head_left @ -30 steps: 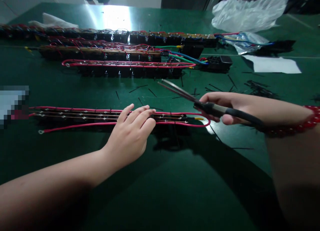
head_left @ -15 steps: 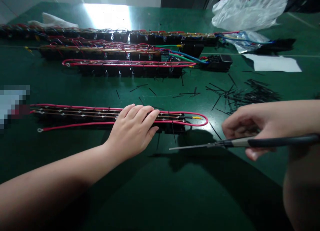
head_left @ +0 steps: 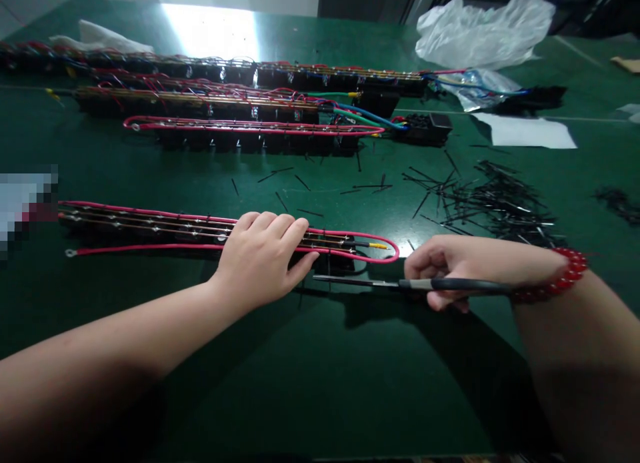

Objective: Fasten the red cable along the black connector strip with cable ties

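Note:
My left hand (head_left: 263,253) lies across a long black wiring assembly (head_left: 150,228), fingers over its top and far side, thumb on the near side. A red cable (head_left: 383,237) runs along the assembly and loops round its right end. The cable's ring terminal (head_left: 73,253) sits at the left. A yellow-tipped lead (head_left: 377,245) shows inside the loop. My right hand (head_left: 440,273) is closed round scissors (head_left: 415,284), seen edge-on with black and grey handles. Their blades point left, just in front of the assembly's right part; whether they touch a cable tie tail, I cannot tell.
Several similar assemblies (head_left: 250,128) with coloured wires lie farther back on the green table (head_left: 320,383). Loose black cable ties (head_left: 505,199) are piled at the right, with others scattered nearby. White paper (head_left: 533,131) and a clear plastic bag (head_left: 485,29) lie at the back right.
My right hand has moved left with the scissors, bringing the blades closer to the assembly and my left hand. A red bead bracelet now shows on my right wrist. The view has shifted slightly.

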A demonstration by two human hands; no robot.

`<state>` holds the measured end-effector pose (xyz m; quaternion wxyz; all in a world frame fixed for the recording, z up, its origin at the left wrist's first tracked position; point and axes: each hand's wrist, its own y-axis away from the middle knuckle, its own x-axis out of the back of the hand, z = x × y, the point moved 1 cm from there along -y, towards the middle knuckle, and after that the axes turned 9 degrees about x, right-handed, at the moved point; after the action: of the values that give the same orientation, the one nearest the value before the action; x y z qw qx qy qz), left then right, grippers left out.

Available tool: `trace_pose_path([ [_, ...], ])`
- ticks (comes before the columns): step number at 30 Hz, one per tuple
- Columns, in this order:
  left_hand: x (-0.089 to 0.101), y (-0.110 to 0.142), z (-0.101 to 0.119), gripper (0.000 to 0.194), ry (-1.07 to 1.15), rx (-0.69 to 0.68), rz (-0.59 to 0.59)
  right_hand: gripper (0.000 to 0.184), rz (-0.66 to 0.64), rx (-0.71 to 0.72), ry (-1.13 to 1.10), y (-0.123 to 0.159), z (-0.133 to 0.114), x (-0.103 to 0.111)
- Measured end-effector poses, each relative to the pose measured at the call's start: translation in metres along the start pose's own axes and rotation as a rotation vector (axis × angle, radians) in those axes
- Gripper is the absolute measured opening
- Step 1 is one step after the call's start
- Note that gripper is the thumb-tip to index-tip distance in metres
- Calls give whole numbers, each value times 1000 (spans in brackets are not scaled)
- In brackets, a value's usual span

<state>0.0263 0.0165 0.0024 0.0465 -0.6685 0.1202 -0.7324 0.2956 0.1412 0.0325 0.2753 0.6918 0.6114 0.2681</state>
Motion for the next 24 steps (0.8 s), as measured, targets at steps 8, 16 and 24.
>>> trace_pose_path([
  [8, 2, 0, 2, 34, -27, 8, -36, 46, -50, 40, 54, -2, 0, -6],
  [16, 1, 1, 1, 36, -38, 12, -19, 46, 3, 37, 8, 1, 4, 5],
  [24, 1, 1, 1, 36, -15, 20, -21, 43, 9, 42, -53, 5, 16, 16],
])
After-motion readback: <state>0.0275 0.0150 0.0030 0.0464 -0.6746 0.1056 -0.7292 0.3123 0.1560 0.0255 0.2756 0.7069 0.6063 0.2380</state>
